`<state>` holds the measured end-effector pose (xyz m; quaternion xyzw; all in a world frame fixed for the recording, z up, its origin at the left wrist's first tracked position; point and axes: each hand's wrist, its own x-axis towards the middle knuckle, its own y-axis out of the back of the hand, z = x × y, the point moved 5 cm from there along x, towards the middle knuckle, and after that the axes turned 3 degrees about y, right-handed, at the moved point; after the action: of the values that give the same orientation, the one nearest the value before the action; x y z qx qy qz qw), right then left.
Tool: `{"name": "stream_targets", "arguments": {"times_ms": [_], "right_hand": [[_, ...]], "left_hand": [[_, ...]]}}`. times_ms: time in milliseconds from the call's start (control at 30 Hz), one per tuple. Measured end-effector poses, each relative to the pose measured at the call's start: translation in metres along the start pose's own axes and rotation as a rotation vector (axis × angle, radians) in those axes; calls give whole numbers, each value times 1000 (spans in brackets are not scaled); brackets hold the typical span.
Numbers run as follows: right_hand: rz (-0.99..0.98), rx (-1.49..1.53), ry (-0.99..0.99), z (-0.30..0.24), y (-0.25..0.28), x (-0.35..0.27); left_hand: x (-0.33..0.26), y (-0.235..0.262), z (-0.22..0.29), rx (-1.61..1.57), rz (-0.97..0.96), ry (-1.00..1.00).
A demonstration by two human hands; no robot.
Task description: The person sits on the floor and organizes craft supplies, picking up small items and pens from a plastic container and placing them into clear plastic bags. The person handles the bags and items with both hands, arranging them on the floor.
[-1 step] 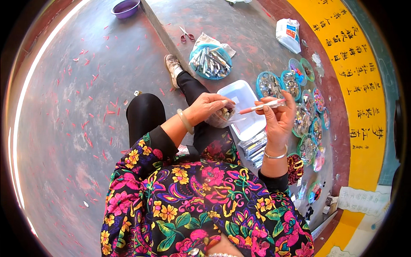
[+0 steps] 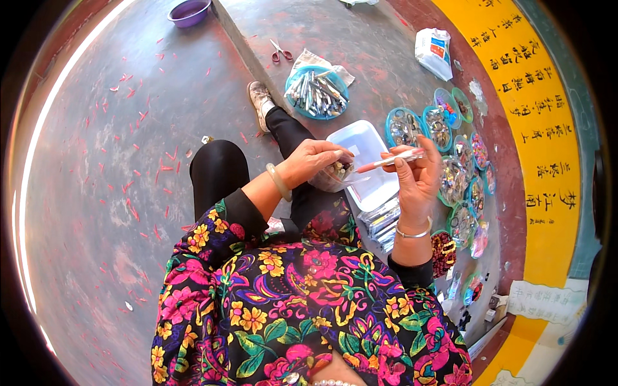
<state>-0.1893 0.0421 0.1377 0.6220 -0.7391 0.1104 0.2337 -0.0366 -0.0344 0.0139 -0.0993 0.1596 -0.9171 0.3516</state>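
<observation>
My left hand [image 2: 315, 161], a bangle on its wrist, is closed at the rim of a clear plastic bag [image 2: 329, 181]. Small pale and dark pieces show inside the bag. A slim pen [image 2: 388, 160], whitish with a pinkish end, is pinched between the fingers of my right hand [image 2: 418, 177]. Its pinkish end points left, close to the bag's opening. Below both hands lies a translucent white plastic box [image 2: 376, 196], partly covered by the bag and my right hand. Beside it is a pile of pens in clear wrapping [image 2: 384, 225].
A blue basket [image 2: 288, 96] of pens stands ahead, near red-handled scissors [image 2: 280, 53]. Several round baskets [image 2: 389, 132] of small trinkets crowd the right side. A white package [image 2: 433, 58] and a purple basin [image 2: 188, 19] sit farther off. Red scraps litter the floor.
My right hand and the pen have shifted very slightly left. My left hand and the bag look the same.
</observation>
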Motion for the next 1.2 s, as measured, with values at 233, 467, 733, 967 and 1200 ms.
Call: {"name": "stream_targets", "arguments": {"times_ms": [233, 467, 733, 967, 1200], "right_hand": [[-107, -258, -28, 10, -13, -6], [-222, -420, -45, 23, -17, -5], [-277, -525, 54, 23, -24, -8], [-284, -424, -44, 30, -13, -9], [60, -306, -446, 138, 66, -30]], "left_hand": [[-1, 0, -1, -35, -4, -9], [-2, 2, 0, -30, 9, -17], [-3, 2, -1, -52, 11, -5], [-1, 1, 1, -58, 9, -16], [-3, 0, 7, -37, 26, 26]]}}
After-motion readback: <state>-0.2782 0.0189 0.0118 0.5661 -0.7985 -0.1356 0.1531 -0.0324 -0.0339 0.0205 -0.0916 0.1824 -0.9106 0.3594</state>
